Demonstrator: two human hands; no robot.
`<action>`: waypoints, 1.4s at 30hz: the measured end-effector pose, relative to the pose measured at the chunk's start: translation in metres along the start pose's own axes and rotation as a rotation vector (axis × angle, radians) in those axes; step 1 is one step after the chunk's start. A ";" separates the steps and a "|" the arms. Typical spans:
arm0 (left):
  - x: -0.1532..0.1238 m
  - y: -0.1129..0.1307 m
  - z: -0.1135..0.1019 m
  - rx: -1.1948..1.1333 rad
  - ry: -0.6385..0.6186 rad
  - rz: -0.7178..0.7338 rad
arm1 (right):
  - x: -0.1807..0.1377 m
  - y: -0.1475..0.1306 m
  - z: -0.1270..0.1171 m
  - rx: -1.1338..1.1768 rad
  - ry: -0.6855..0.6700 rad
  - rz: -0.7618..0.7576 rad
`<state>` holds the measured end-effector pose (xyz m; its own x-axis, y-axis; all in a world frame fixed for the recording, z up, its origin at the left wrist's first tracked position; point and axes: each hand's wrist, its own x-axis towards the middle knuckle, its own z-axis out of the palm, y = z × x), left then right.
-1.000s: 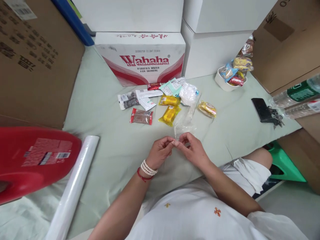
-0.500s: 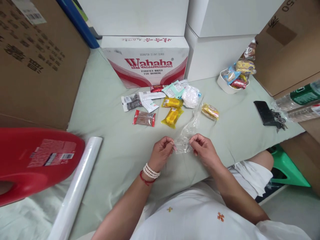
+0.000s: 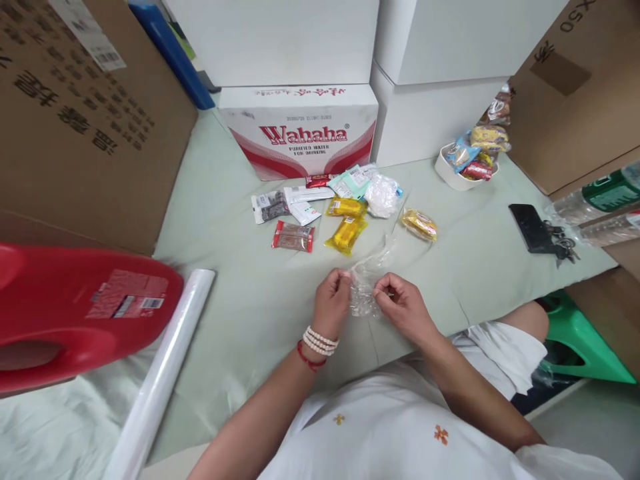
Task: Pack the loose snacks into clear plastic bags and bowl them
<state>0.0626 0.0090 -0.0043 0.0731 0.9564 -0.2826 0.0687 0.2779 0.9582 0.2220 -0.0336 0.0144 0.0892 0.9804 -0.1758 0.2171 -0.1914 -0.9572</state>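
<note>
A clear plastic bag (image 3: pixel 367 283) is pinched between both hands just above the pale green table cover (image 3: pixel 230 280). My left hand (image 3: pixel 333 303), with bead bracelets on the wrist, grips the bag's left edge with closed fingers. My right hand (image 3: pixel 400 307) pinches its right edge. The far end of the bag trails up toward a pile of small snack packets (image 3: pixel 325 207): yellow (image 3: pixel 345 233), brown-red (image 3: pixel 293 236), white and teal ones, lying a short way beyond the hands.
A Wahaha water carton (image 3: pixel 300 133) and white boxes stand behind the snacks. A white bowl of snacks (image 3: pixel 467 163) sits back right. Phone and keys (image 3: pixel 537 230) and bottles (image 3: pixel 600 200) lie right. A red jug (image 3: pixel 75 320), film roll (image 3: pixel 160 380) and brown carton (image 3: pixel 85 120) fill the left.
My hands first drew apart, spreading the bag's mouth, then came closer together again, with the bag crumpled between them. The view shifted slightly.
</note>
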 end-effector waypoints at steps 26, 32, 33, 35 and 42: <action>-0.038 -0.001 -0.092 0.293 0.274 -0.011 | 0.021 0.014 -0.030 0.070 -0.117 0.017; -0.004 0.033 -0.099 0.491 0.225 0.037 | 0.020 0.013 -0.025 -0.034 -0.122 -0.071; 0.003 0.034 -0.093 0.528 0.200 0.047 | 0.020 0.012 -0.024 -0.043 -0.121 -0.081; 0.012 0.031 -0.077 0.540 0.105 0.069 | 0.019 0.010 -0.024 -0.060 -0.119 -0.094; 0.006 -0.005 -0.036 0.195 0.114 0.097 | 0.001 0.025 -0.050 -0.140 0.012 0.030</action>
<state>0.0266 0.0163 -0.0090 -0.0228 0.9849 -0.1718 0.2583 0.1718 0.9507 0.2761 -0.0399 0.0014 0.1095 0.9736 -0.2002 0.3476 -0.2262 -0.9100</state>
